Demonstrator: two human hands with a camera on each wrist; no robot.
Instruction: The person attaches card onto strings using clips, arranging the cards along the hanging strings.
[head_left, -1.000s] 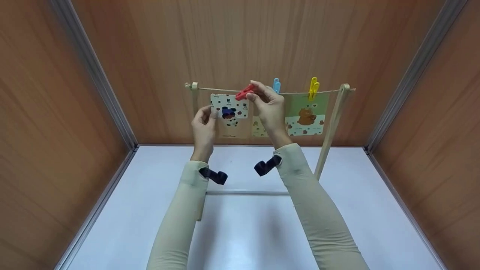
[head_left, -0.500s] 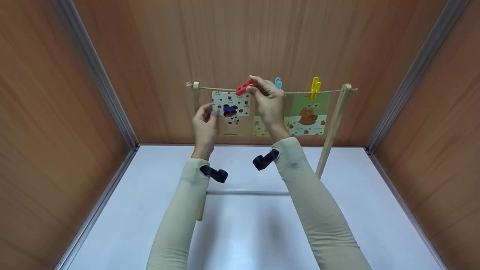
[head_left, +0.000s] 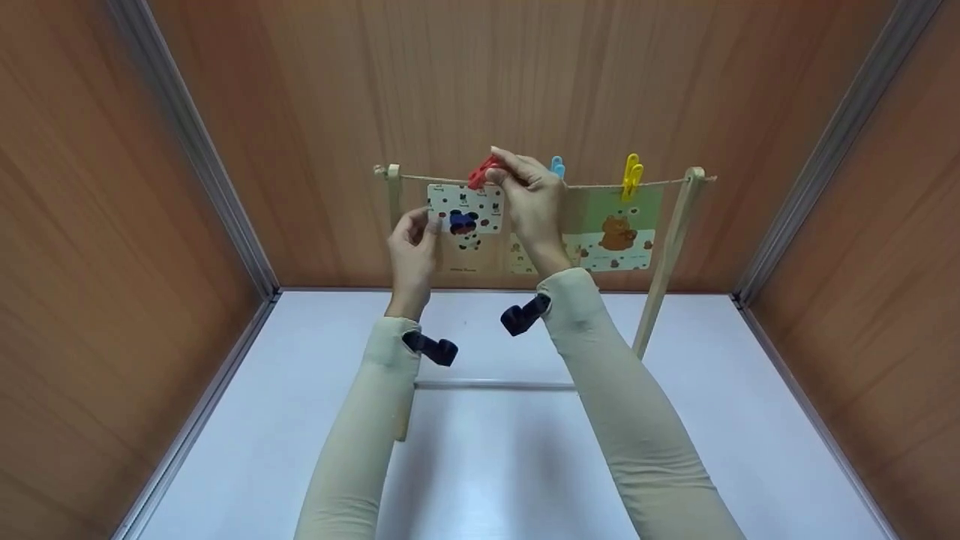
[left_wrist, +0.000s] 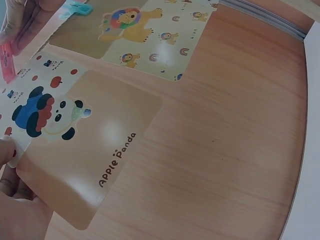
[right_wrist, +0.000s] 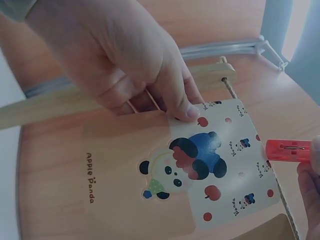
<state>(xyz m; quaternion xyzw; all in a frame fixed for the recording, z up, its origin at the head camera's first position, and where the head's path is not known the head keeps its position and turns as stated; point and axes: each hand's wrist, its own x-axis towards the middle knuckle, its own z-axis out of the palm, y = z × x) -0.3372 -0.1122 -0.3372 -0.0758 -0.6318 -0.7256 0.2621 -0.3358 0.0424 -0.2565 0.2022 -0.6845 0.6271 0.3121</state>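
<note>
My left hand (head_left: 412, 251) pinches the left edge of a panda card (right_wrist: 140, 200), tan with a white dotted band and the words "Apple Panda". The card is upright, its top edge along the rope (head_left: 431, 178). In my right hand (head_left: 538, 206), a red clothespin (right_wrist: 287, 150) is pinched between thumb and fingers. Its tip overlaps the middle of the card's top edge in the right wrist view. Beside the panda card, a lion card (left_wrist: 160, 40) hangs from a light blue clothespin (head_left: 556, 166), partly hidden behind my right hand in the head view.
A green and white bear card (head_left: 619, 240) hangs from a yellow clothespin (head_left: 631, 178) at the right. Wooden posts, including the right post (head_left: 664, 262), hold up the rope. Wood-patterned panels (head_left: 480, 75) enclose the white tabletop (head_left: 480, 465).
My right hand has moved up and slightly left, bringing the red clothespin from the card's upper right corner to the rope. The card, still in my left hand, has risen a little.
</note>
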